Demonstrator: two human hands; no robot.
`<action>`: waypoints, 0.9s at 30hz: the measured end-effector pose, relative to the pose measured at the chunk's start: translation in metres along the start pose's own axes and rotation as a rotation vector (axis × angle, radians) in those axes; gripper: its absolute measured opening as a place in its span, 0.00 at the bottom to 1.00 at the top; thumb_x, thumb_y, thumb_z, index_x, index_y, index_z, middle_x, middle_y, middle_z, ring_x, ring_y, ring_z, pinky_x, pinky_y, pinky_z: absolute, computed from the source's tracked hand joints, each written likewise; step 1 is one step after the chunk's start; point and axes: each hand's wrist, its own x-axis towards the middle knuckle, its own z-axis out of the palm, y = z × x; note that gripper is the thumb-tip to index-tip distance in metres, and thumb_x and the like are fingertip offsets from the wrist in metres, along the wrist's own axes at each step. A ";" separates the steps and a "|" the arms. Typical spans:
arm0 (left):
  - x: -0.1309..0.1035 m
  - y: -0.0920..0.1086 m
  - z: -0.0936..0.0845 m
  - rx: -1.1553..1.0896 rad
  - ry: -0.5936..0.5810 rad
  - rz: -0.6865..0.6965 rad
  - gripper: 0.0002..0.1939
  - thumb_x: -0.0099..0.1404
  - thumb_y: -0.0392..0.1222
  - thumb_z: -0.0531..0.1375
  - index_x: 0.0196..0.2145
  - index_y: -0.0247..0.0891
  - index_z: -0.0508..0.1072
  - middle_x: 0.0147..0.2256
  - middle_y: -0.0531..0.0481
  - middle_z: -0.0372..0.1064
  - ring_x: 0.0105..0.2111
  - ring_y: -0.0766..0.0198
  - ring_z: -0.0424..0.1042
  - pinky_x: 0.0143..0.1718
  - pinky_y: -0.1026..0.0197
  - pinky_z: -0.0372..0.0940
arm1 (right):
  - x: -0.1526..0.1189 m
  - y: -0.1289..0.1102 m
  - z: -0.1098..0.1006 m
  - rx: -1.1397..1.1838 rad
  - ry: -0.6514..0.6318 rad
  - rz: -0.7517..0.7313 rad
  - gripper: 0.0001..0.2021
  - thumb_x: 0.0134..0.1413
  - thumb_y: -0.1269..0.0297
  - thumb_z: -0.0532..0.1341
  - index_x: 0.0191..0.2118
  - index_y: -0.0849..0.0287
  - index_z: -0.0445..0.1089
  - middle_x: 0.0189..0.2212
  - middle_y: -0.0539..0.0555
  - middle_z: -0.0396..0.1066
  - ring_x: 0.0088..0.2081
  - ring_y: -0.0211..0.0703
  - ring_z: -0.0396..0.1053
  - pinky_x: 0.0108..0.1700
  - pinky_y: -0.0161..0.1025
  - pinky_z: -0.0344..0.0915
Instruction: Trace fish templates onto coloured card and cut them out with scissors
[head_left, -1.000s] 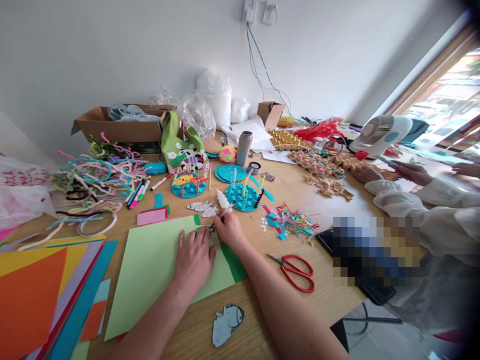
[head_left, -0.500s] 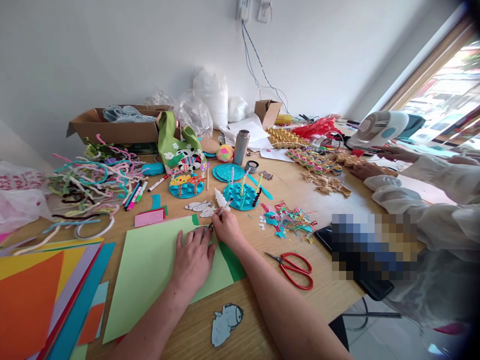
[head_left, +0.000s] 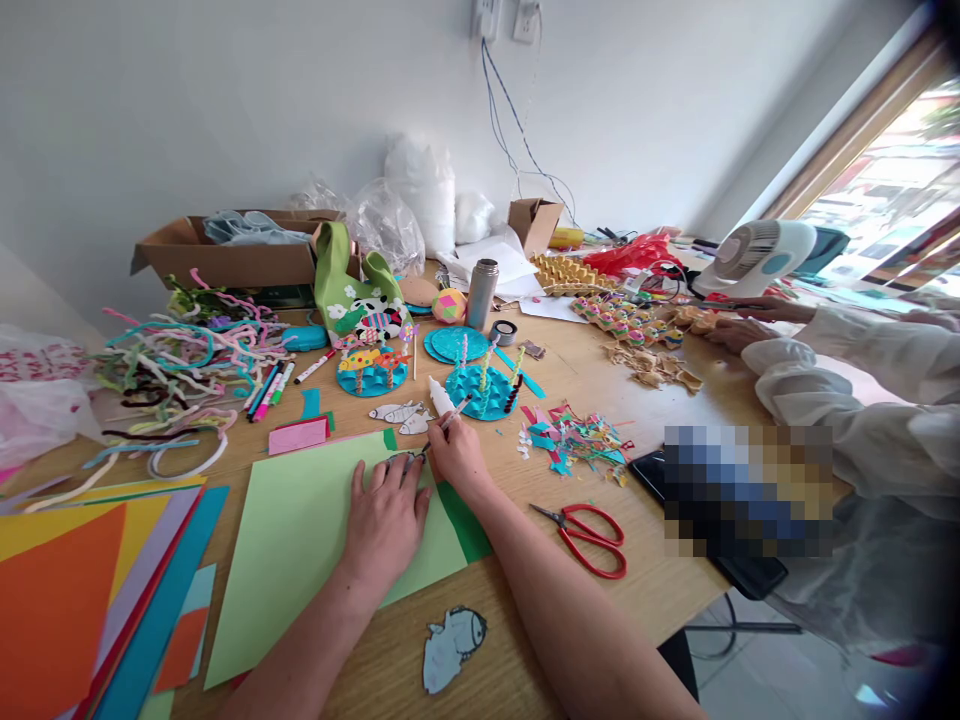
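My left hand lies flat with fingers spread on a light green sheet of paper, over a small dark-outlined drawing or cutout that it mostly hides. In my right hand is a slim pen, its tip down beside my left fingertips. A dark green sheet shows under the light green one. Just beyond my right hand are a white tube-like thing and paper fish cutouts. A larger grey fish cutout lies near the front, between my forearms.
Red-handled scissors and a black phone lie to the right, with paper scraps behind. Coloured sheets and pipe cleaners are on the left. Blue discs and a metal flask stand ahead. A co-worker's hands work far right.
The pen in my right hand has shifted and tilted slightly; my left hand stays in place. The co-worker's hands have moved a little at the far right.
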 end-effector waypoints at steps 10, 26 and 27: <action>0.000 0.000 0.000 -0.004 -0.004 -0.001 0.18 0.69 0.43 0.51 0.54 0.40 0.70 0.52 0.43 0.70 0.48 0.50 0.67 0.57 0.38 0.51 | -0.001 0.003 -0.001 0.010 0.005 0.011 0.06 0.52 0.66 0.51 0.26 0.55 0.61 0.23 0.51 0.67 0.29 0.45 0.67 0.32 0.36 0.60; 0.000 0.000 0.001 -0.008 -0.003 0.004 0.18 0.70 0.44 0.50 0.54 0.41 0.70 0.52 0.42 0.70 0.48 0.49 0.67 0.57 0.37 0.51 | -0.003 0.004 -0.003 -0.006 0.020 0.002 0.06 0.51 0.66 0.51 0.26 0.55 0.61 0.21 0.51 0.65 0.28 0.45 0.66 0.30 0.36 0.59; 0.000 0.000 0.001 -0.007 -0.003 0.006 0.18 0.70 0.44 0.50 0.54 0.41 0.69 0.52 0.42 0.70 0.48 0.49 0.67 0.57 0.37 0.51 | -0.004 0.004 -0.003 -0.007 0.020 0.001 0.06 0.51 0.66 0.51 0.26 0.55 0.61 0.21 0.50 0.64 0.28 0.45 0.66 0.30 0.36 0.58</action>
